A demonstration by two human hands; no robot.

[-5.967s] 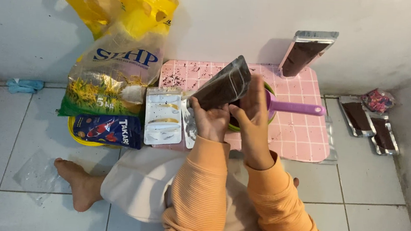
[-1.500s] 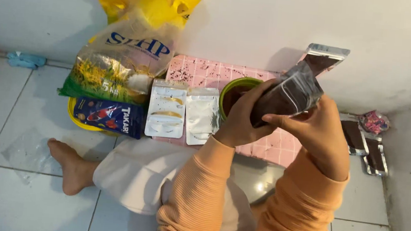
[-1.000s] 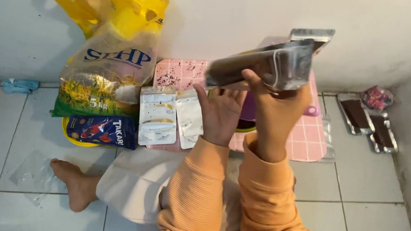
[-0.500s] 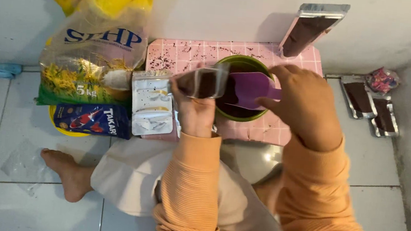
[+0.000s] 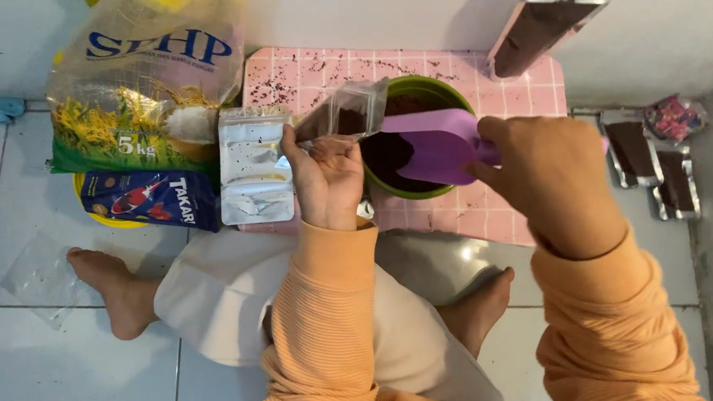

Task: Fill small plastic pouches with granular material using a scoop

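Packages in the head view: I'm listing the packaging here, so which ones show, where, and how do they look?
Small clear pouch: held in the left hand, beside the green bowl.
Silver pouch: flat, left of that hand.
Large clear sack: far left, green and yellow print.
Dark blue packet: below the sack, fish picture.
Filled dark pouches: right, by the wall.

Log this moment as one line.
left hand: holds small clear pouch | right hand: holds purple scoop over green bowl | bowl: on pink mat
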